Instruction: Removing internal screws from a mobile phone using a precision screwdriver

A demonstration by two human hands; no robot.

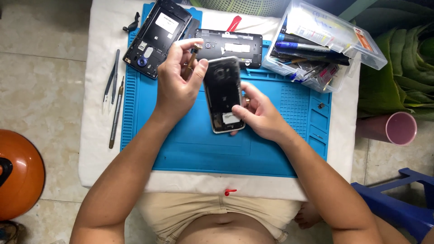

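An opened smartphone body [223,92] with a silver frame and dark insides hangs above the blue repair mat [194,144]. My right hand [258,114] grips its lower right edge. My left hand [180,77] steadies its upper left edge with the thumb and pinches a small brass-coloured part [193,56] between its fingertips.
Two other opened phone shells lie at the mat's far edge, one at the left [157,36] and one in the middle [230,46]. Tweezers [111,80] and a scalpel-like tool [115,115] lie left of the mat. A clear box of tools [316,43] stands at the right. A pink cup [393,129] sits beyond it.
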